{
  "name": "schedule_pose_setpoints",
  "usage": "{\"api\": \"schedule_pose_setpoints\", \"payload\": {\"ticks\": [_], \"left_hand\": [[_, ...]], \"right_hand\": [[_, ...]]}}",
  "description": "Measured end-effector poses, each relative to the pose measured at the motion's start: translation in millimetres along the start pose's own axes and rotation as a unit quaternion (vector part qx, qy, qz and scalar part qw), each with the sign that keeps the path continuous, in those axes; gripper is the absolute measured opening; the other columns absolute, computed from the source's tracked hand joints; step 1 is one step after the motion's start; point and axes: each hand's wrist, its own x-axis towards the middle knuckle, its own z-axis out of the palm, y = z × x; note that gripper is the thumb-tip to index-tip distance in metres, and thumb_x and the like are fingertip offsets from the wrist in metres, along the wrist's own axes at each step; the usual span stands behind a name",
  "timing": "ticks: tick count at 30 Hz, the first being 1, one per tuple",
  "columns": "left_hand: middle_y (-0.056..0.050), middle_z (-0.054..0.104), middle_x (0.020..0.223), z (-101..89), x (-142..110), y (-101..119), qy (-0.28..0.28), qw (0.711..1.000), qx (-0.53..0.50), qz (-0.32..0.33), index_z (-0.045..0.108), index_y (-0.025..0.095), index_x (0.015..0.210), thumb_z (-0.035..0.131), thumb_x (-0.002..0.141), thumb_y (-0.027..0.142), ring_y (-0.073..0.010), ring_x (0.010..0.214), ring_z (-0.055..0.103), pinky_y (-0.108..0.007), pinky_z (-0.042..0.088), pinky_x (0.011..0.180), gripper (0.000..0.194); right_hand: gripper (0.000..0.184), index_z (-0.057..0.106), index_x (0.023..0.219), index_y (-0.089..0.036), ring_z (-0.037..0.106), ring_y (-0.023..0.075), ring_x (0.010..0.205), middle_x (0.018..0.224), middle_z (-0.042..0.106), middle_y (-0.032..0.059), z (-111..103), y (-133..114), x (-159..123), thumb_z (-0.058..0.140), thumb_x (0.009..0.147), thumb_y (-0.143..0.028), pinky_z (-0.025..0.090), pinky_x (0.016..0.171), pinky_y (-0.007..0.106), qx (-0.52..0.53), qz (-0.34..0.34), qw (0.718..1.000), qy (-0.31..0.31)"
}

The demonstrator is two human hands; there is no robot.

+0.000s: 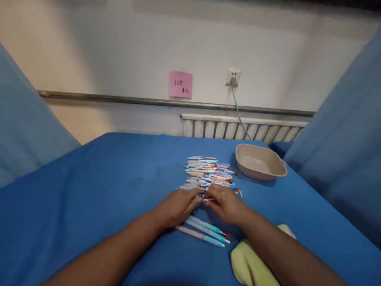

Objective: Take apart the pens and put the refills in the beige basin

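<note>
Many pastel pens point(205, 171) lie side by side in a loose row on the blue cloth. At the near end of that row my left hand point(180, 204) and my right hand point(224, 202) meet almost fingertip to fingertip. Between the right thumb and fingers is a slim white pen point(208, 200), pinched so that little of it shows. The left fingers are bent together at the same spot; whether they also grip the pen is hidden. Closer to me, just below the left hand, several pens point(205, 231) with turquoise ends rest slantwise.
A beige plastic basin point(260, 163) stands at the back right. A yellow cloth point(253, 262) lies under my right forearm. Blue curtains point(342, 111) hang at both sides. Behind the blue-covered surface point(104, 178) are a radiator point(226, 128) and a plugged-in cord point(238, 107).
</note>
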Motion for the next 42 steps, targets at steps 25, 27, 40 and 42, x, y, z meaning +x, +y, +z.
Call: {"api": "schedule_pose_setpoints", "payload": {"ticks": [25, 27, 40, 42], "left_hand": [[-0.009, 0.067, 0.107, -2.8, 6.3, -21.5, 0.170, 0.985, 0.010, -0.019, 0.055, 0.016, 0.117, 0.049, 0.090, 0.030, -0.0214, 0.094, 0.062, -0.031, 0.046, 0.085, 0.032], [-0.008, 0.066, 0.109, 0.5, 6.6, -20.0, 0.159, 0.987, -0.013, -0.006, 0.055, 0.017, 0.117, 0.050, 0.090, 0.030, -0.0210, 0.096, 0.061, -0.031, 0.046, 0.086, 0.031], [-0.008, 0.068, 0.104, -17.7, 1.1, -29.7, 0.170, 0.982, 0.064, -0.055, 0.053, 0.019, 0.122, 0.049, 0.090, 0.032, -0.0235, 0.093, 0.063, -0.033, 0.046, 0.082, 0.035], [-0.007, 0.068, 0.101, -16.2, 1.3, -24.6, 0.171, 0.982, 0.058, -0.055, 0.051, 0.019, 0.123, 0.050, 0.089, 0.032, -0.0225, 0.091, 0.063, -0.032, 0.046, 0.081, 0.037]], "right_hand": [[0.016, 0.058, 0.096, -0.017, 0.059, 0.0206, 0.087, 0.095, 0.065, 0.0096, -11.7, 8.8, 3.7, 0.043, 0.092, -0.022, 0.037, 0.072, 0.029, -0.105, 0.195, 0.974, 0.054], [0.019, 0.059, 0.099, -0.019, 0.058, 0.0191, 0.090, 0.097, 0.064, 0.0070, -11.2, 2.7, 5.2, 0.045, 0.093, -0.031, 0.038, 0.075, 0.028, -0.082, 0.170, 0.980, 0.069], [0.016, 0.063, 0.086, -0.017, 0.057, 0.0190, 0.088, 0.094, 0.062, 0.0076, -25.5, 8.7, -1.9, 0.050, 0.088, -0.028, 0.036, 0.073, 0.027, -0.173, 0.089, 0.972, -0.130], [0.017, 0.063, 0.089, -0.018, 0.058, 0.0194, 0.087, 0.094, 0.063, 0.0072, -26.9, 9.1, -2.0, 0.052, 0.086, -0.030, 0.036, 0.072, 0.027, -0.168, 0.091, 0.973, -0.132]]}}
